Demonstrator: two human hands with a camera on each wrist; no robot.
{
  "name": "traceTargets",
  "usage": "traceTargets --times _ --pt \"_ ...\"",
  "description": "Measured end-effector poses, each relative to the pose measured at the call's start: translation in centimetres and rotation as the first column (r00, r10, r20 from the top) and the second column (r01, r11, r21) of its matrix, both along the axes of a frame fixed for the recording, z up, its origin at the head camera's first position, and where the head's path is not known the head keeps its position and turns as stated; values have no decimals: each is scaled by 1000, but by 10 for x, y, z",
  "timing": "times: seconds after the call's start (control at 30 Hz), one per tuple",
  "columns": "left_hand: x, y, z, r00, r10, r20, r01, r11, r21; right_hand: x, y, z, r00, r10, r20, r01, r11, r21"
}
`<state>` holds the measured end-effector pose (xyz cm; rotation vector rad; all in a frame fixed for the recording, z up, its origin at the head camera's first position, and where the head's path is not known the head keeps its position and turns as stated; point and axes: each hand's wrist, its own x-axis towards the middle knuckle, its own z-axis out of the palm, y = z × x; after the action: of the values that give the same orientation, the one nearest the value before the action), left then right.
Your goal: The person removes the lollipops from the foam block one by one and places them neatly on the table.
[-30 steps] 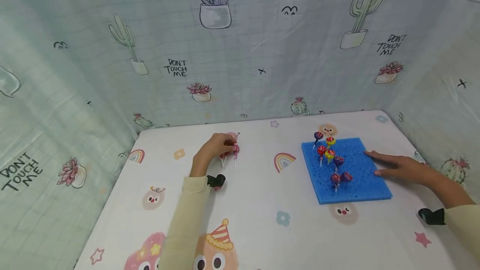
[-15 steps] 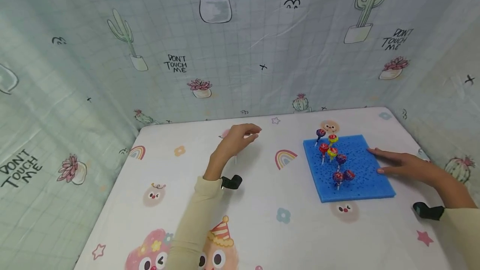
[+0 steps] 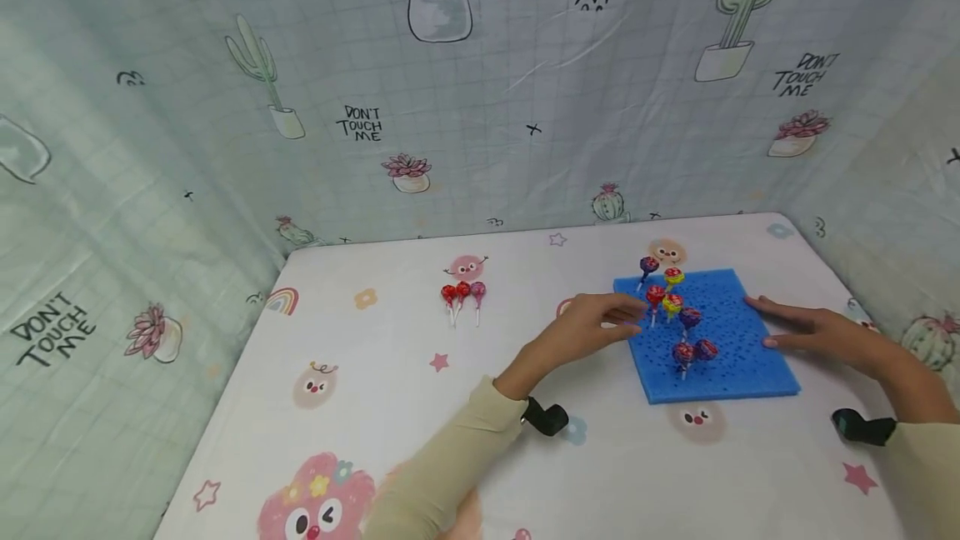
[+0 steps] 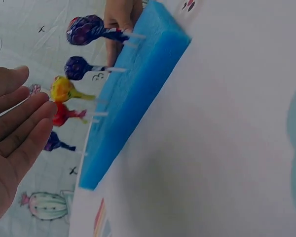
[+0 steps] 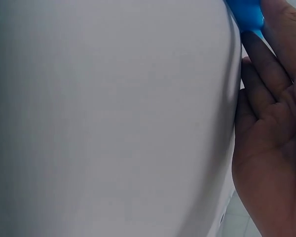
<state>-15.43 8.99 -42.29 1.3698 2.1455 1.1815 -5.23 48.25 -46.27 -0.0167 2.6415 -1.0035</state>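
- Seven wrapped lollipops (image 3: 690,317) stand by their white sticks in a blue foam board (image 3: 742,365), its top dotted with small holes: four dark purple, two yellow and one red, all toward the board's left half.
- Three more lollipops lie on the white desk (image 3: 570,473) well to the left of the board, side by side: a red one (image 3: 447,293), a second red one (image 3: 463,290), and a pink one (image 3: 478,290) nearest the board.
- Of the person's two hands, the left hand (image 3: 581,327) is at the board's left edge, fingers nearly straight and thumb apart; its fingertips are just beside the red lollipop (image 3: 655,294) in the foam, and whether they touch it cannot be told.
- The right hand (image 3: 828,336) rests against the board's right edge, index finger and thumb spread apart, fingers extended.
- Pale yellow sleeves (image 3: 442,473) cover both arms; a black device (image 3: 546,417) sits at the left wrist, nearer the person than the board.
- Behind the board hangs a pale green curtain (image 3: 480,90) printed with cacti.
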Motion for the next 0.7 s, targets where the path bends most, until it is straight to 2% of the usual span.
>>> traceTargets --times 0.13,0.3,0.7 --pt "11 18 -6 1000 -10 -16 10 999 -30 1 1 -2 1000 1 -9 -1 1000 -10" --pt "20 32 -11 1000 -8 -28 6 998 -68 2 2 -3 1000 7 -15 -7 999 -36" --pt "30 43 -13 999 -26 26 27 999 -42 1 0 0 1000 -1 11 1 1000 -16"
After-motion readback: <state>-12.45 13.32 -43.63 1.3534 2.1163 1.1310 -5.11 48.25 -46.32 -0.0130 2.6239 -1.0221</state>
